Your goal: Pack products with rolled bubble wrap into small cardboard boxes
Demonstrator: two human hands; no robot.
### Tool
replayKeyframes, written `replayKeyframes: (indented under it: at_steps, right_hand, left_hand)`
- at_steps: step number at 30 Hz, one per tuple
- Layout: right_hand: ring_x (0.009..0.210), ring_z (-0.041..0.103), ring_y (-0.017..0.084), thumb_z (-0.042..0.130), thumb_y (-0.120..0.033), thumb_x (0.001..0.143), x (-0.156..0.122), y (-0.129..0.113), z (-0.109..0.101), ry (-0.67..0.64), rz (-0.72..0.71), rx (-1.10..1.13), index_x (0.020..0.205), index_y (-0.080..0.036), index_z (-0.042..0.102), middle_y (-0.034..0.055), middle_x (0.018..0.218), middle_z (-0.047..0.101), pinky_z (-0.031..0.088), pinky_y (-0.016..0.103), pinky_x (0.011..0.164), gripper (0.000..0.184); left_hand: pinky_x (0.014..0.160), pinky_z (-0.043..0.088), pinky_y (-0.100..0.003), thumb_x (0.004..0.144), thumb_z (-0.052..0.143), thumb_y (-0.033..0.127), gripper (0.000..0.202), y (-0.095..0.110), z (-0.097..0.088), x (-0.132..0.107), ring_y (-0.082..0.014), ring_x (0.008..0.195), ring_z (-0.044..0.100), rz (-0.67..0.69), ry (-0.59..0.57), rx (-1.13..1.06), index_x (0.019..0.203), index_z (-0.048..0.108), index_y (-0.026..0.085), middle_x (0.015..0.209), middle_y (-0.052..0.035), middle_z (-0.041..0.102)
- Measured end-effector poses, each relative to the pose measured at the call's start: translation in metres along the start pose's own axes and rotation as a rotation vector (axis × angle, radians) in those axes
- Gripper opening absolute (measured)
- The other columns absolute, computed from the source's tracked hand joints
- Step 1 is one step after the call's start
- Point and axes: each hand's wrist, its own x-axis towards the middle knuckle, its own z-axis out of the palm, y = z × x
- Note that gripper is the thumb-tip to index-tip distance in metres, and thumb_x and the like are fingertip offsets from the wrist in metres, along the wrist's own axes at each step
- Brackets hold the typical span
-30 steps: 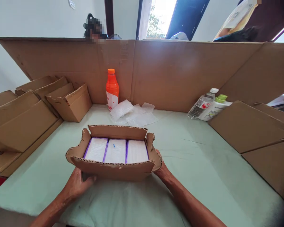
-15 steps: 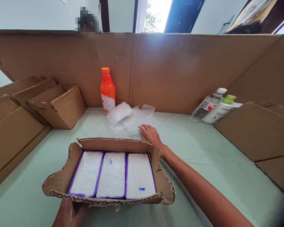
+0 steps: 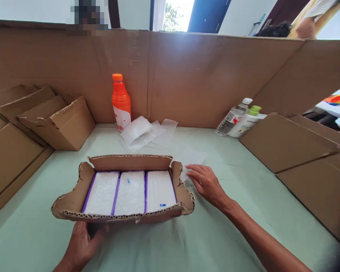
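A shallow cardboard tray (image 3: 130, 162) with ragged edges sits on the pale green table and holds three white packs (image 3: 130, 192) with purple edges, side by side. My left hand (image 3: 82, 245) is closed on the tray's near wall from below. My right hand (image 3: 205, 183) lies just right of the tray. Its fingers are stretched flat, and the tips rest on the near edge of a thin clear bubble-wrap sheet (image 3: 194, 156).
An orange bottle (image 3: 120, 102) and a bubble-wrap pile (image 3: 137, 130) stand at the back. A clear bottle (image 3: 234, 121) and a green-capped white bottle (image 3: 248, 122) lean at back right. Folded cartons (image 3: 56, 121) fill the left, flat cardboard (image 3: 289, 143) the right. A cardboard wall (image 3: 201, 79) encloses the table.
My right hand left the tray, reached to the bubble-wrap pile, then drew back beside the tray with one sheet under its fingers. My left hand kept the tray, which shifted slightly.
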Motion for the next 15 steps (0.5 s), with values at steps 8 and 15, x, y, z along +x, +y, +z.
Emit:
replayKeyframes:
  at_steps: [8, 15]
  right_hand:
    - [0.12, 0.065, 0.027, 0.059, -0.031, 0.093, -0.069, -0.072, -0.04, -0.073, 0.211, 0.451, 0.133, -0.031, 0.063, 0.0085, 0.131, 0.069, 0.054, 0.048, 0.101, 0.04]
    - [0.118, 0.062, 0.027, 0.059, -0.022, 0.083, -0.04, -0.123, -0.015, -0.098, 0.201, 0.784, 0.15, -0.03, 0.042, 0.0097, 0.139, 0.06, 0.057, 0.043, 0.09, 0.07]
  left_hand:
    - [0.079, 0.061, -0.047, 0.074, 0.07, 0.061, 0.053, 0.004, -0.004, 0.003, -0.0341, 0.092, 0.071, -0.005, -0.016, -0.024, 0.102, 0.059, 0.018, 0.097, -0.0132, 0.073]
    - [0.075, 0.06, -0.044, 0.062, 0.075, 0.053, 0.057, 0.04, 0.005, 0.039, -0.0325, 0.091, 0.07, 0.024, 0.047, 0.02, 0.103, 0.053, 0.019, 0.096, -0.0098, 0.069]
